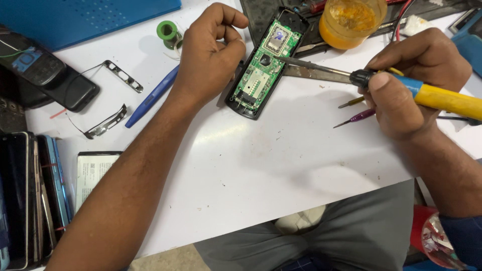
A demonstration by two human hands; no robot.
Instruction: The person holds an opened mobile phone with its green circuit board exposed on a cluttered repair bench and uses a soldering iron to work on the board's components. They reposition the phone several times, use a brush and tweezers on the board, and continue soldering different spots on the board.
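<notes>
Your right hand (411,85) is clamped on the soldering iron (401,83), tip on the green circuit board (265,65) near the surface's far edge. Your left hand (211,52), fingers curled together, steadies its black case. The board looks light and fragile; hold it by the edges. Behind stands an orange flux jar (351,22), close to the iron.

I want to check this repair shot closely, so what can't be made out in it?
Head view only:
- Soldering iron: handle end cut off by the right edge.
- Left hand: the closed fingers hide whatever they pinch.
- Circuit board: the joint under the tip is too small to tell.
- Stacked phones: cut off by the left edge.
</notes>
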